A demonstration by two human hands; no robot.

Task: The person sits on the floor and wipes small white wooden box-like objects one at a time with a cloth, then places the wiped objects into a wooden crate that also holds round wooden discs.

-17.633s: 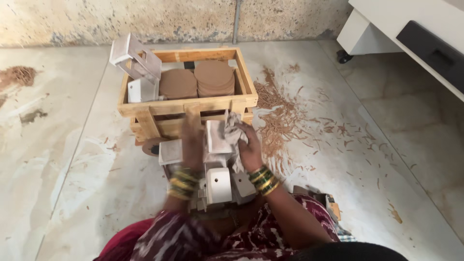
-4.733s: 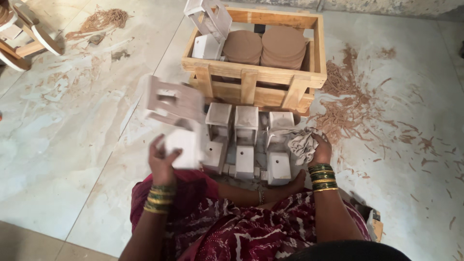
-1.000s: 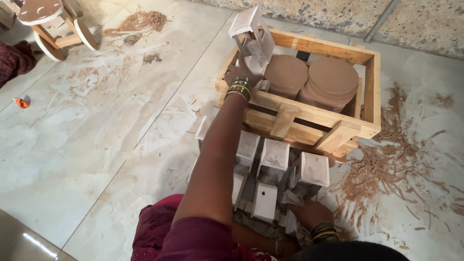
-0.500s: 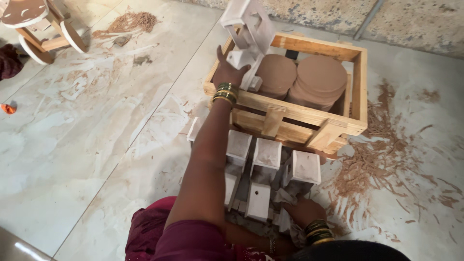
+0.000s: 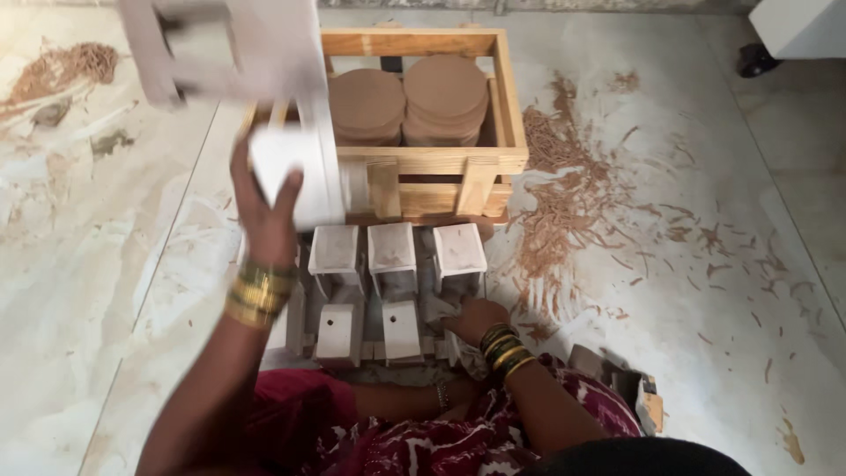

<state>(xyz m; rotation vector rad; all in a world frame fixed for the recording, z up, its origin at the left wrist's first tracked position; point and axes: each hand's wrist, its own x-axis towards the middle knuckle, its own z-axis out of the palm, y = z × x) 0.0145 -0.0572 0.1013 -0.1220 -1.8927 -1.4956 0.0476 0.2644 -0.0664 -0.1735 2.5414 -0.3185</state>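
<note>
My left hand (image 5: pixel 263 220) is raised and grips a white wooden frame piece (image 5: pixel 256 97), blurred, held up in front of the left side of a wooden crate (image 5: pixel 458 163). Two stacks of brown round discs (image 5: pixel 410 101) lie in the crate. Below the crate a row of white wooden pieces (image 5: pixel 388 264) rests on the floor close to my lap. My right hand (image 5: pixel 471 317) is low at the right end of that row, on a crumpled greyish cloth or paper next to the rightmost white piece.
Brown wood shavings (image 5: pixel 564 194) are scattered on the marble floor right of the crate. More shavings (image 5: pixel 66 66) lie at the far left. A white cabinet on a black wheel (image 5: pixel 793 35) stands at the top right. A small block (image 5: pixel 643 401) lies by my right knee.
My left hand was reaching into the crate's left corner; it has since lifted a white frame piece out and pulled it back toward me. My right hand has stayed low by the row.
</note>
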